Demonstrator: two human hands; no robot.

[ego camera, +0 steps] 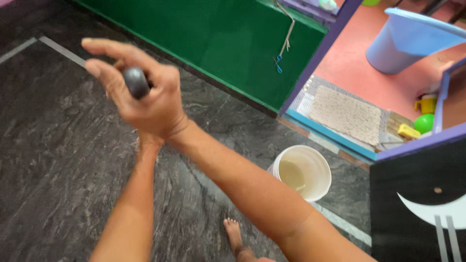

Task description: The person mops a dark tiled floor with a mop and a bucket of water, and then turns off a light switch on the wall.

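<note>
Two hands meet in front of us, stacked on one dark rounded handle end (136, 82), which looks like the top of a long pole, though its shaft is hidden behind our arms. Going from largest to smallest: beneath both hands spreads the dark grey veined stone floor (58, 160), polished and probably slick when wet, crossed by pale inlay strips. Beyond the hands, to the right, runs a green wall panel (233, 48), and farther right a purple-framed doorway opens onto a red floor with a pale blue bin (403, 43) and a woven mat (345, 114). Below and to the right of our right forearm stands a white bucket (301, 171), holding some murky liquid, well apart from the hands. Our bare foot (235, 236) shows beneath the arms.

Our right hand (150, 99) is closed around the handle end, palm wrapping it. Our left hand (104, 68) lies above and behind, fingers stretched over the knob; we cannot tell whether it grips firmly or merely rests there.

We judge the knob hard, smooth and stiff, likely plastic or metal, light at this end and a little slippery in damp palms. The best hold seems to be just below the rounded tip, one fist over the other. Small bright toys sit far right.
</note>
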